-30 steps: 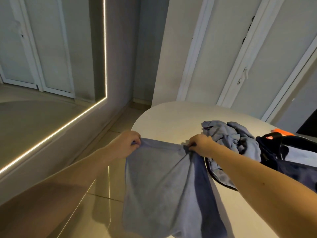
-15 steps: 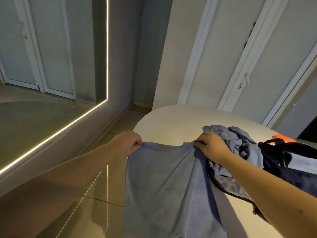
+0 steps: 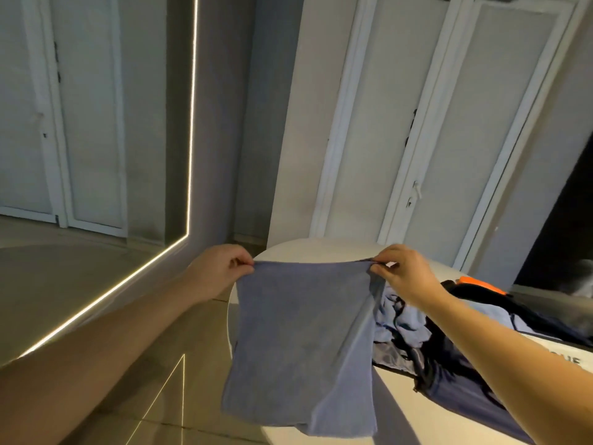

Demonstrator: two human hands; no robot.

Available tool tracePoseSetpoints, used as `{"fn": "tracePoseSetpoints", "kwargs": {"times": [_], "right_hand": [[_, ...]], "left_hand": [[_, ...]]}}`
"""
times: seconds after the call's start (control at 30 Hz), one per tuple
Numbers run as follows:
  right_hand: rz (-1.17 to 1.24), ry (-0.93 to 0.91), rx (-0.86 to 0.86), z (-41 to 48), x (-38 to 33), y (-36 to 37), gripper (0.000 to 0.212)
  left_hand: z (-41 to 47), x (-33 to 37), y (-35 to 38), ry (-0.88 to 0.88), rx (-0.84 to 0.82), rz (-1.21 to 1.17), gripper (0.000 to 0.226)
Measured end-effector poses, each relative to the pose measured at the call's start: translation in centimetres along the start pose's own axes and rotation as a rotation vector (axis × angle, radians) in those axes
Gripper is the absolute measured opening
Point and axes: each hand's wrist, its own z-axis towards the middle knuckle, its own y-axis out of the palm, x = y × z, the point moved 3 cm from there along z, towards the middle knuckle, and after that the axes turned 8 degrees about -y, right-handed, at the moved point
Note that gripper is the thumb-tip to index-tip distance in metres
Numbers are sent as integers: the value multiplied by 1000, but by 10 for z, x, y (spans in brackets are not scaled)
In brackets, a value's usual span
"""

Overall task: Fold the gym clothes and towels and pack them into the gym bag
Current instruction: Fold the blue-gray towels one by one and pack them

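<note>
**Two hands stretch a blue towel out for its first fold**

Both hands pinch the top corners of a grey-blue towel (image 3: 301, 342). The left hand (image 3: 221, 271) holds one corner between thumb and curled fingers, and the right hand (image 3: 404, 274) holds the other in the same narrow pinch. The top hem runs nearly straight from one grip to the other. Below the grips the cloth hangs in one loose sheet, and a long crease falls under the right-hand corner.

A second ago the hands were lower and closer together. The hem lay slack near the edge of the round white table (image 3: 321, 248), and the right hand gripped a bunched fold partway along it. Since then the right hand has slid out to the corner and both hands have risen, so the towel now hangs open at full width. It looks ready to be halved, but no fold has been made yet.

Just below the right wrist lies a crumpled light-blue garment (image 3: 401, 322), still unfolded. It touches the open navy gym bag (image 3: 465, 380), though it is unclear whether it sits inside the bag's mouth or against it. An orange tab (image 3: 481, 284) shows on the bag beyond the right hand. Packing appears to be mostly still ahead.
</note>
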Motion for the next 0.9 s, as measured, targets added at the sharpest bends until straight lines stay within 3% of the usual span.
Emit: {"fn": "tracePoseSetpoints", "kwargs": {"times": [0.23, 0.47, 0.6, 0.9], "right_hand": [[12, 72, 106, -21, -41, -95, 14], [4, 73, 206, -44, -59, -168, 13], [-28, 74, 237, -58, -64, -191, 14], [-90, 80, 230, -75, -64, -209, 17]], "left_hand": [[-21, 92, -75, 180, 34, 169, 9], [-47, 170, -111, 306, -203, 440, 33], [-56, 191, -110, 370, -183, 627, 8], [-70, 197, -84, 210, -258, 284, 30]]}}
